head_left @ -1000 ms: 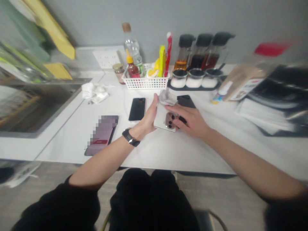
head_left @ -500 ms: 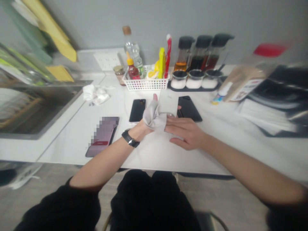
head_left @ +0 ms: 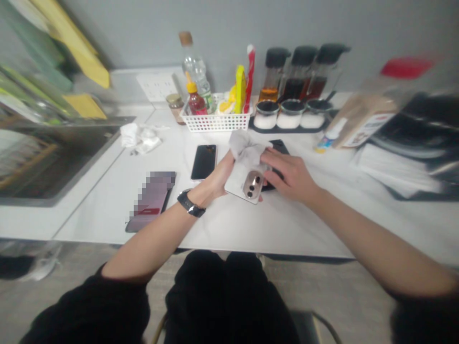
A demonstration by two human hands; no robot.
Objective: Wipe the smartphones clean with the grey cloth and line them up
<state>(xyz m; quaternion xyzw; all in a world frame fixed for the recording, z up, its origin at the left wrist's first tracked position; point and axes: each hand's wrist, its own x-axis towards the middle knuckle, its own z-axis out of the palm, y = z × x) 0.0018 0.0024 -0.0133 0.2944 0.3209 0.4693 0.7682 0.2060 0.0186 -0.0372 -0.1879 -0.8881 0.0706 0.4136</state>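
The left hand [head_left: 221,180] held the white smartphone [head_left: 235,181], cameras [head_left: 254,185] toward the worktop's [head_left: 294,229] front edge, the right hand [head_left: 292,177] gripping cloth [head_left: 247,149] across its far end.

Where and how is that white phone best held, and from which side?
Likely pinch the white phone across its long edges, coming from the left: it is thin and flat, the camera block sits at its near right corner, and the cloth covers its far part.

White countertop [head_left: 287,229] — phones [head_left: 203,162], basket [head_left: 217,124], jar [head_left: 175,109]
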